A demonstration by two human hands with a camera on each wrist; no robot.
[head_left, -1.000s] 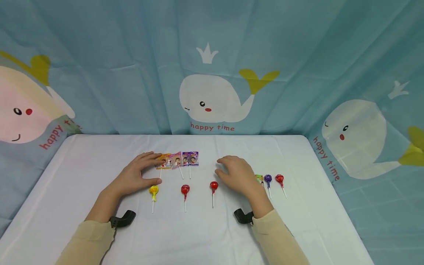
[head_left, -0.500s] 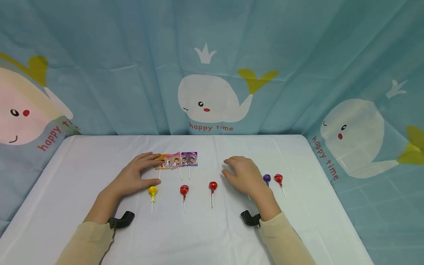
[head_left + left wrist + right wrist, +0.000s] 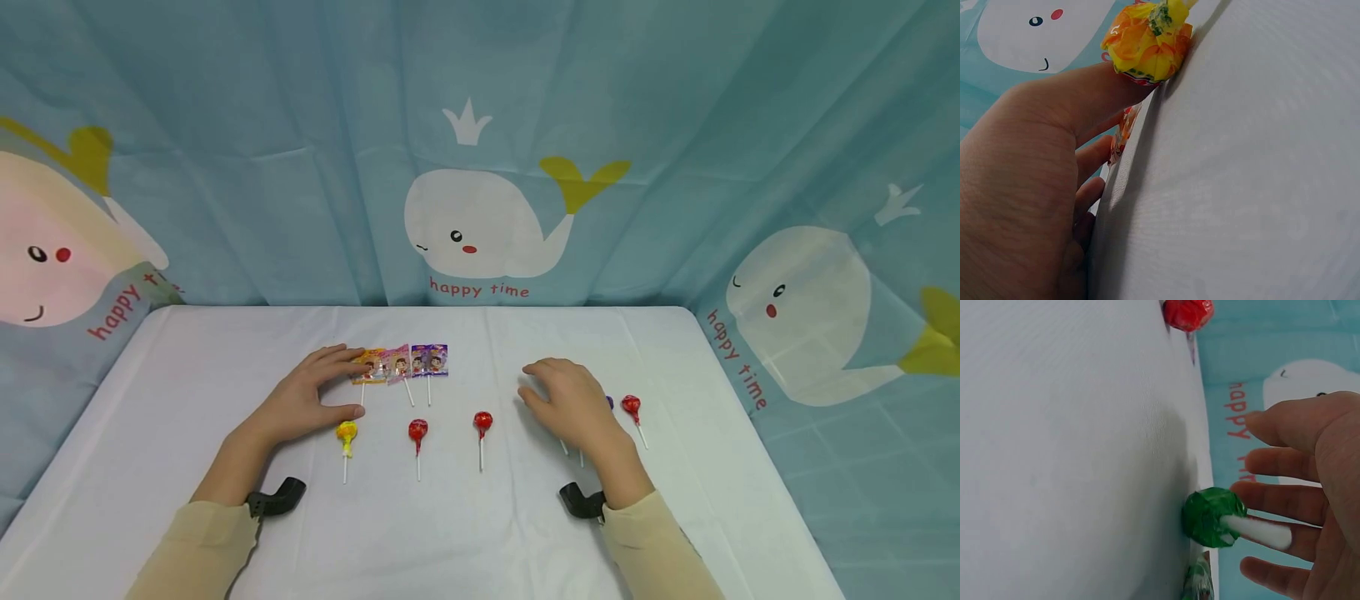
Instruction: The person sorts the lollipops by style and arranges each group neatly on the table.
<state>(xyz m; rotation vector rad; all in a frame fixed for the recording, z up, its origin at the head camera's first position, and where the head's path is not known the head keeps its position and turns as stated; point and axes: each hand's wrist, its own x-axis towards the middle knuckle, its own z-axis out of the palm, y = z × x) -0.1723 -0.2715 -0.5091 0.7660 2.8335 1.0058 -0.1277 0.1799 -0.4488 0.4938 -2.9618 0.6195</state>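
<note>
My left hand (image 3: pixel 311 392) lies at the left end of the back row, its fingertips over an orange flat-wrapped lollipop (image 3: pixel 370 367). Its thumb extends just above a yellow lollipop (image 3: pixel 347 433), which overlaps the thumb tip in the left wrist view. To the right, my right hand (image 3: pixel 573 404) hovers low over the table with relaxed, spread fingers and nothing in its grasp. Under it, the right wrist view has a round green lollipop (image 3: pixel 1210 519) with a white stick and a green flat-wrapped one (image 3: pixel 1199 581). In the head view this hand hides both candy heads and most of a purple lollipop (image 3: pixel 610 402).
Pink (image 3: pixel 399 363) and purple (image 3: pixel 430 360) flat-wrapped lollipops continue the back row. Two red lollipops (image 3: pixel 417 431) (image 3: pixel 483 422) lie in front, between the hands. Another red lollipop (image 3: pixel 632 406) is right of my right hand. A whale-print curtain (image 3: pixel 300 208) hangs behind the white table (image 3: pixel 420 542).
My right hand has shifted to the right, from beside the middle red lollipop to over the green ones, covering them and most of the purple one. My left hand stays put.
</note>
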